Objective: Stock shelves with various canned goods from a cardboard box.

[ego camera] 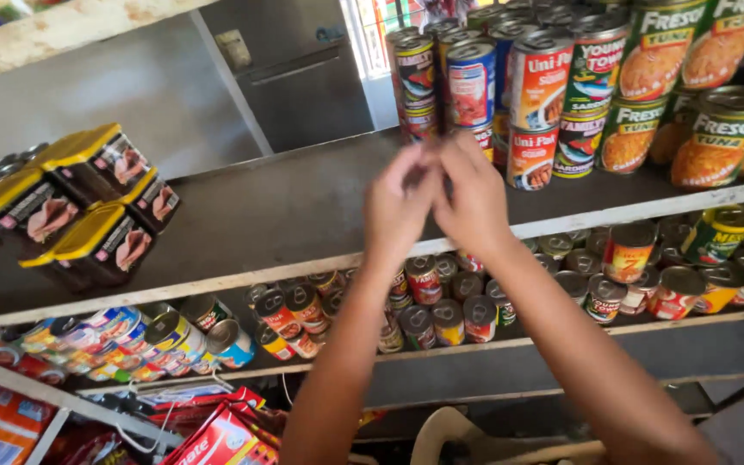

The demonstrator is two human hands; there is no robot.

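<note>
Your left hand (pixel 399 205) and right hand (pixel 474 196) meet in front of the upper shelf (pixel 303 207), fingers curled and fingertips pressed together at the top — whether anything small is pinched between them you cannot tell, since the motion blurs the fingers and nothing shows clearly inside the grip. Both forearms rise from the bottom of the view and come together at the wrists' height, the hands touching each other at the fingertips.

Just beyond and to the right of your hands stands the stack of round cans (pixel 544 95), two tiers high, with red, blue and green labels; the nearest of them sit just beside your right hand, not touching it. Farther right are the green-labelled cans (pixel 721 138), well apart from the grip. To the left of your hands the upper shelf is bare dark board, and well off to the left lie the rectangular tins with yellow tops (pixel 96 211), tilted on their sides.

Below your wrists, on the lower shelf (pixel 561 331), small round cans (pixel 449 310) lie in rows — your forearms cross in front of some of them. Lower left sit red cartons (pixel 217 435).
</note>
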